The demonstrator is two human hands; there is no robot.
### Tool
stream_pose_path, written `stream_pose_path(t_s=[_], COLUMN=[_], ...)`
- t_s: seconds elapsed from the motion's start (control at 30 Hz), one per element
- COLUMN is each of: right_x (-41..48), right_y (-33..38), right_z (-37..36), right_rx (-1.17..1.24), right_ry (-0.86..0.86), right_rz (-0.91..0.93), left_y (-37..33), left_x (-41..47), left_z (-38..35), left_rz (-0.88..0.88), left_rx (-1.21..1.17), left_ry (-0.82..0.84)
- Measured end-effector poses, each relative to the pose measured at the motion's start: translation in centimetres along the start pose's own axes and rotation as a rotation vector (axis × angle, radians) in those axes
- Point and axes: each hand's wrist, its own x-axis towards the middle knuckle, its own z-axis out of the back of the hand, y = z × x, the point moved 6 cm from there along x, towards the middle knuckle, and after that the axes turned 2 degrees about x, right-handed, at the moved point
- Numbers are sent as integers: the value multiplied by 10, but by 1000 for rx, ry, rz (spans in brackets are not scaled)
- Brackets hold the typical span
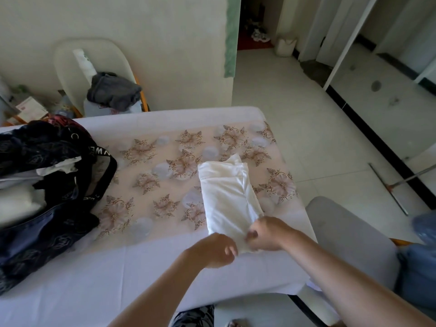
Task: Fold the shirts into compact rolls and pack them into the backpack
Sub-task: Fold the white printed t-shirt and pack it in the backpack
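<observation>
A white shirt (226, 194), folded into a long narrow strip, lies on the flowered tablecloth (151, 175) and runs away from me. My right hand (266, 233) pinches its near end with curled fingers. My left hand (212, 250) grips the same near edge just to the left. An open dark backpack (54, 199) with a pale pattern lies at the table's left, with white cloth showing inside it.
A pale chair (70, 67) behind the table holds a grey garment (113, 92) and a white roll. A grey chair seat (349, 234) stands at the table's right. A floor squeegee (398, 185) lies on the tiled floor at the right.
</observation>
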Motion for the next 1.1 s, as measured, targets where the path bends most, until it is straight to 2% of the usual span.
stream_pose_path(t_s=[0.07,0.13,0.23,0.3,0.4,0.47,0.57,0.63,0.73,0.83,0.97,1.03,1.1], right_x=[8,16,39,56,81,98,120,130,146,157,151,150,155], right_y=[-10,-16,-24,-25,-27,-28,-29,-31,-31,-17,29,48,44], right_z=[20,40,58,70,81,86,87,91,105,110,97,78,53], right_rx=[167,207,339,383,441,440,478,544,517,429,62,-19,-96], right_ry=[-226,-386,-489,-555,-599,-600,-572,-605,-738,-836,-974,-894,-719], right_rz=[-66,-134,-237,-289,-388,-447,-509,-512,-435,-337,-128,19,29], left_y=[-1,3,14,29,56,75,102,115,139,156,151,144,148], left_x=[9,20,42,57,83,101,123,130,134,134,139,143,143], left_z=[31,62,103,131,166,182,189,194,207,216,216,217,225], left_rz=[47,47,-35,-15,91,128,138,94,128,202,194,123,90], left_rx=[-115,-148,-106,-40,118,163,59,-91,-316,-187,-115,-96,-62], left_ry=[-246,-465,-651,-720,-742,-690,-550,-544,-597,-632,-691,-722,-764])
